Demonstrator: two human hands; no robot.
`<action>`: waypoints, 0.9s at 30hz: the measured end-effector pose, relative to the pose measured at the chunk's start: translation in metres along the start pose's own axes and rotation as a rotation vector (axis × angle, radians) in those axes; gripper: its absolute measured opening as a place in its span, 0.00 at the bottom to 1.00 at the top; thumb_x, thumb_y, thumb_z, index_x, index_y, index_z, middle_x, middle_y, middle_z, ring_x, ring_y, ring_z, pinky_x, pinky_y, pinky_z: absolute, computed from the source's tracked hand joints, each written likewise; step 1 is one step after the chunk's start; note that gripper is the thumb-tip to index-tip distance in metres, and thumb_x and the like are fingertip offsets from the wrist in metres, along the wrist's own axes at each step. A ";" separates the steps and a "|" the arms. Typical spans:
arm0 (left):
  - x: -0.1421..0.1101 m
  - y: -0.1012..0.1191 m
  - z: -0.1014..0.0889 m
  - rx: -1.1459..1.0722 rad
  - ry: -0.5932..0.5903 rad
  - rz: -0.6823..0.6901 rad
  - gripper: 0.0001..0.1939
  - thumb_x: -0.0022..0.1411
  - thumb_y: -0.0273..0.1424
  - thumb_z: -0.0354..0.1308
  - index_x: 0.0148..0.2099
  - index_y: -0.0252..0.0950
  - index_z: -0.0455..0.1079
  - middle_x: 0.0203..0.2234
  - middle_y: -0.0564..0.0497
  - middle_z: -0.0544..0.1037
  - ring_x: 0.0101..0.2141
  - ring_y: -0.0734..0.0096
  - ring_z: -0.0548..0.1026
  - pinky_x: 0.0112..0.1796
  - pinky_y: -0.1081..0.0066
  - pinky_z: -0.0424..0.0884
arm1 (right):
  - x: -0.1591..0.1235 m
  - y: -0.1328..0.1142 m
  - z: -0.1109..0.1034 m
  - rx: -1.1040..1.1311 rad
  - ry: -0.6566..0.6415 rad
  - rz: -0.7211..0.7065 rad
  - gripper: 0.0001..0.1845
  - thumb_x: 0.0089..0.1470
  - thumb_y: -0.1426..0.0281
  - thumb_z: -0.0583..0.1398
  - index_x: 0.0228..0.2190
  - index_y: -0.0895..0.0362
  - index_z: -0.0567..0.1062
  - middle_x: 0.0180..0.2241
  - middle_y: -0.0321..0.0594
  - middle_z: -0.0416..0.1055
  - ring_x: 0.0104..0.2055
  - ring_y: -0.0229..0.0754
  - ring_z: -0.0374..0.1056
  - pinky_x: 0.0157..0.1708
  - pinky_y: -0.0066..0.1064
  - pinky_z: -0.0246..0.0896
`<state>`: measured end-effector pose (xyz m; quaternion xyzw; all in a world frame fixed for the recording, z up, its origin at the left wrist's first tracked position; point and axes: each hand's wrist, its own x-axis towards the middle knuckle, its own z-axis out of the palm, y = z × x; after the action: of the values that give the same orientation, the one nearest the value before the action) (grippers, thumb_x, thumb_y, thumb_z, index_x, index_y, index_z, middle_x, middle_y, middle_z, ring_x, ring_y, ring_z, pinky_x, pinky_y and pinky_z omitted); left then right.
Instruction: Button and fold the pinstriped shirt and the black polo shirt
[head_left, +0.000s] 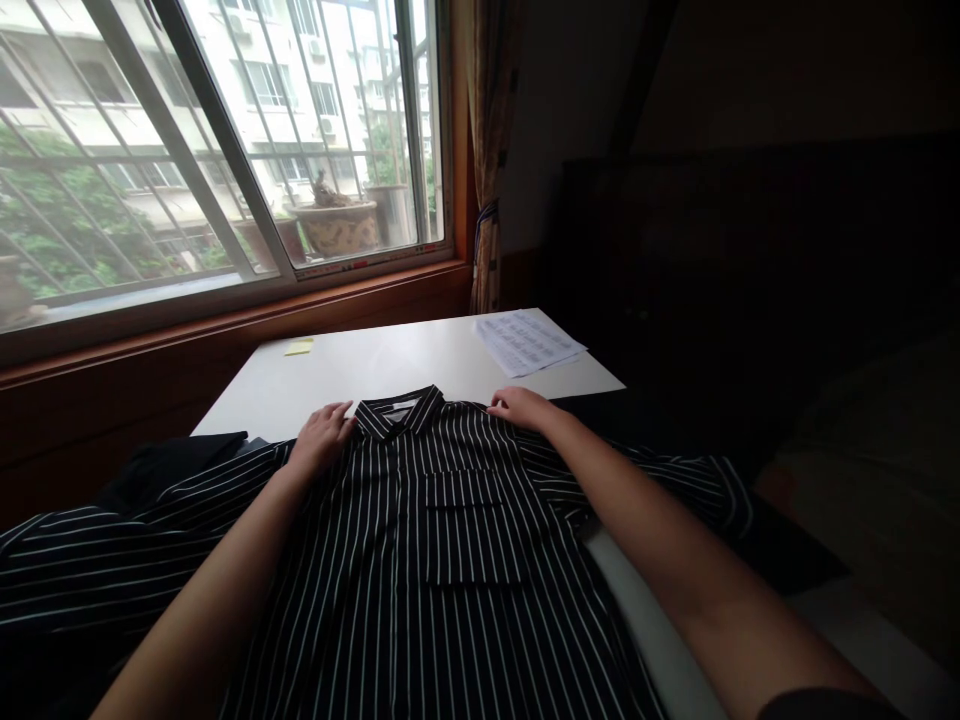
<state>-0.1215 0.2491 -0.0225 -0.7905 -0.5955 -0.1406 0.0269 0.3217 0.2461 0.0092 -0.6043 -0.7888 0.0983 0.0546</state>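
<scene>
A black shirt (pixel 465 540) with white stripes lies front up on the white table, its collar at the far end and its chest pocket showing. Its sleeves spread out to both sides. My left hand (pixel 324 438) rests on the shoulder left of the collar, fingers stretched and slightly apart. On the opposite shoulder, the curled fingers of my right hand (pixel 519 408) pinch the cloth near the seam. The shirt's lower part runs out of view at the bottom.
Printed papers (pixel 529 342) lie at the table's (pixel 397 350) far right corner, and a yellow sticky note (pixel 298 346) at its far left. Dark cloth (pixel 176 465) lies under the left sleeve. A barred window (pixel 225 150) and a tied curtain (pixel 487 200) stand behind.
</scene>
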 end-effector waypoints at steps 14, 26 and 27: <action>-0.038 -0.024 -0.025 0.242 -0.007 -0.127 0.18 0.72 0.39 0.39 0.46 0.37 0.69 0.41 0.40 0.75 0.43 0.51 0.74 0.41 0.58 0.70 | -0.021 0.014 -0.015 -0.127 -0.067 0.269 0.16 0.58 0.57 0.64 0.39 0.57 0.81 0.43 0.55 0.77 0.45 0.57 0.74 0.41 0.41 0.65; -0.039 0.044 0.008 0.083 0.023 0.030 0.26 0.72 0.41 0.45 0.65 0.35 0.64 0.64 0.39 0.67 0.64 0.50 0.62 0.61 0.50 0.58 | -0.013 -0.081 0.042 -0.036 0.100 -0.188 0.32 0.65 0.54 0.54 0.64 0.57 0.63 0.68 0.50 0.55 0.70 0.53 0.50 0.67 0.47 0.45; -0.040 0.045 0.013 0.079 -0.012 -0.009 0.28 0.72 0.42 0.43 0.67 0.35 0.60 0.67 0.39 0.62 0.66 0.49 0.58 0.62 0.48 0.55 | -0.014 -0.084 0.050 -0.021 0.090 -0.178 0.33 0.66 0.53 0.52 0.65 0.57 0.62 0.69 0.48 0.52 0.71 0.53 0.47 0.68 0.48 0.41</action>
<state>-0.0868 0.2015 -0.0392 -0.7870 -0.6042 -0.1125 0.0538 0.2359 0.2074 -0.0208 -0.5360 -0.8372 0.0575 0.0924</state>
